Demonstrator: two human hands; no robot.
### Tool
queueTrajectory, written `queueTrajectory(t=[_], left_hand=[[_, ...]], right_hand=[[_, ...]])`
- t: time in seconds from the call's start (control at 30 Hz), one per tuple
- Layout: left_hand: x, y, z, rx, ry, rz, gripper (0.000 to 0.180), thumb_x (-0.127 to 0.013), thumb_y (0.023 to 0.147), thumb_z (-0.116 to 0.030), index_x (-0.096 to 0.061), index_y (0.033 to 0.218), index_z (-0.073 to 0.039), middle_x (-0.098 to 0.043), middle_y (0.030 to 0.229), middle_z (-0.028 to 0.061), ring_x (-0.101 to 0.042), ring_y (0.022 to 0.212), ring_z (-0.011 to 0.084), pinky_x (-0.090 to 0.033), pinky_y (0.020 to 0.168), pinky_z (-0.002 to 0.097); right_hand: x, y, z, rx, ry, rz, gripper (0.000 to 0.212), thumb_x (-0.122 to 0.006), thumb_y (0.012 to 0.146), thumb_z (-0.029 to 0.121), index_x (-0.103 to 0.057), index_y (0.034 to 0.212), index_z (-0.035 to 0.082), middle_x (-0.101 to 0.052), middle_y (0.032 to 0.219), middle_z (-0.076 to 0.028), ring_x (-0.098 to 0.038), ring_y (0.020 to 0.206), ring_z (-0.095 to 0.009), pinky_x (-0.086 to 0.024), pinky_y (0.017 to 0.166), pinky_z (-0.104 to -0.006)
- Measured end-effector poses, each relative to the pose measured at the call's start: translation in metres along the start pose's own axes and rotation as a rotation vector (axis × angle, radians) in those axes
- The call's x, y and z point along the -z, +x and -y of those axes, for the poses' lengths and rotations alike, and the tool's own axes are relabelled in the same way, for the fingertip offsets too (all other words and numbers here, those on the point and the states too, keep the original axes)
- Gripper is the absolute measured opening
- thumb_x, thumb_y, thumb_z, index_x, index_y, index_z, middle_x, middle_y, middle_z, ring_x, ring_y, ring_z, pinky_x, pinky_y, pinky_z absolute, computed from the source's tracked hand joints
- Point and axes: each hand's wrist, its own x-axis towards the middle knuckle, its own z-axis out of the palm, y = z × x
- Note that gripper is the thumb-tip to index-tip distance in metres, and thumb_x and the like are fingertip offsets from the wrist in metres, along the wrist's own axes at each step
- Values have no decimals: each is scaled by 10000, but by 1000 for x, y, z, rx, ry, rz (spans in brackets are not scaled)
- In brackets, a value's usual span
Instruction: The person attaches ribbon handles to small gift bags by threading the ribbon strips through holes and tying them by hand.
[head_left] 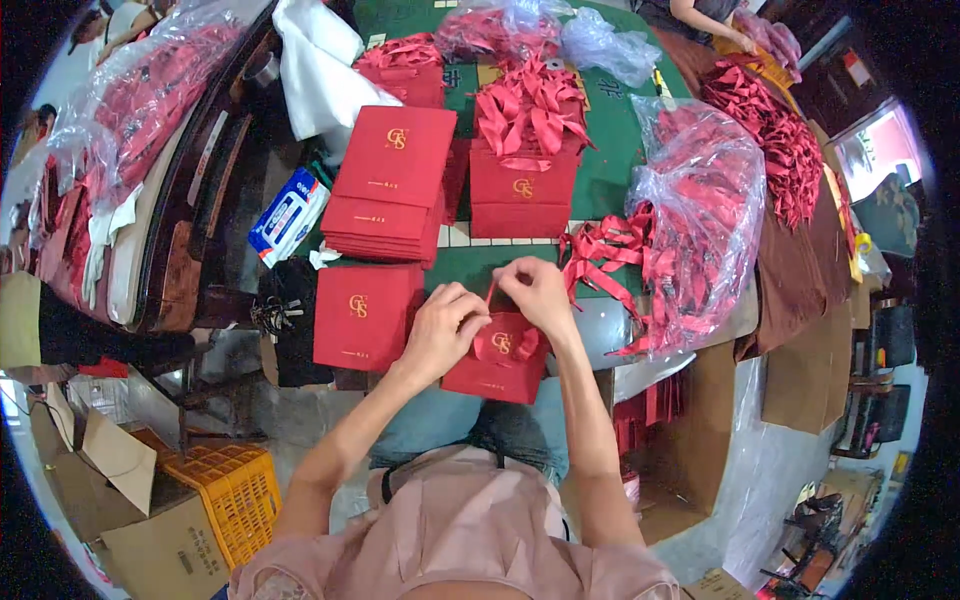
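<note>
A small red paper gift bag (490, 380) with gold printing lies in front of me at the table's near edge, over my lap. My left hand (442, 330) is closed at its upper left edge, thumb and fingers pinched together on the ribbon there. Just above the bag, my right hand (537, 296) pinches a thin length of red ribbon (491, 294). A wider loop of the ribbon lies across the bag's front. To the left of my left hand rests a flat red bag (362, 318), with a tall stack of red bags (390, 165) behind it.
Red bags with ribbon bows (525, 200) stand beyond my hands. Loose red ribbons (607, 255) spill from a clear plastic sack (700, 200) at right. A blue-and-white packet (290, 217) lies left; a yellow crate (235, 500) sits lower left. Another person's hand (735, 40) shows at the far right.
</note>
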Motion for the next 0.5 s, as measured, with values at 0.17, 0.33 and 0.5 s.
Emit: queueTrajectory(t=[0.17, 0.33, 0.5], left_hand=[[-5, -1, 18, 181, 8, 21, 158, -737, 833, -145, -659, 919, -37, -605, 897, 138, -629, 859, 352, -513, 738, 426], [-9, 12, 16, 176, 150, -71, 197, -684, 876, -157, -605, 1020, -48, -614, 945, 161, -627, 859, 385, -513, 718, 463], [-24, 30, 20, 212, 329, 9, 239, -732, 825, -153, -587, 982, -46, -647, 872, 168, -635, 840, 366, -508, 756, 460]], right_hand=[[12, -6, 6, 64, 98, -198, 183, -704, 903, 188, -730, 975, 22, -691, 815, -137, -669, 751, -212, -502, 683, -313], [21, -16, 3, 28, -235, -269, 202, -743, 858, 228, -684, 846, 35, -691, 718, -126, -683, 659, -294, -512, 605, -400], [7, -22, -2, -77, -487, -246, 236, -778, 816, 259, -654, 859, 63, -697, 769, -118, -686, 719, -304, -522, 652, -423]])
